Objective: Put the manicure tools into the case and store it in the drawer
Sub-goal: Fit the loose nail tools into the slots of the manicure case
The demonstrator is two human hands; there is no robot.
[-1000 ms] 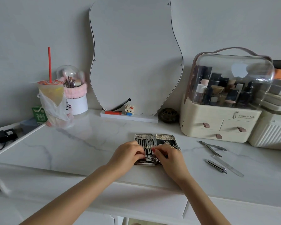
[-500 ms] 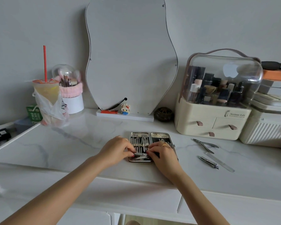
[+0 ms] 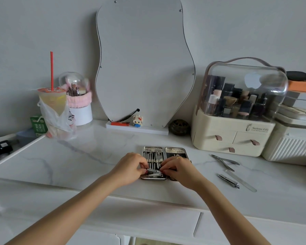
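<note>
An open silver manicure case [image 3: 164, 150] lies flat on the marble vanity top, its left half filled with several steel tools. My left hand [image 3: 131, 167] and my right hand [image 3: 179, 169] meet over the case's near end, and both pinch a small nail clipper [image 3: 154, 171] lying crosswise there. My right hand covers most of the case's right half. To the right on the vanity top lie cuticle nippers [image 3: 224, 160], a second nail clipper [image 3: 228, 181] and a long nail file [image 3: 241, 179].
A cream cosmetics organiser [image 3: 233, 137] with small drawers stands behind the loose tools. A wavy mirror [image 3: 145, 64] leans on the wall, with a bagged drink cup [image 3: 52, 103] and a brush pot [image 3: 80, 110] to the left. White drawer fronts [image 3: 148, 216] run below the marble edge.
Both hands stay at the case's near end and have closed in on the small clipper. The camera has shifted slightly.
</note>
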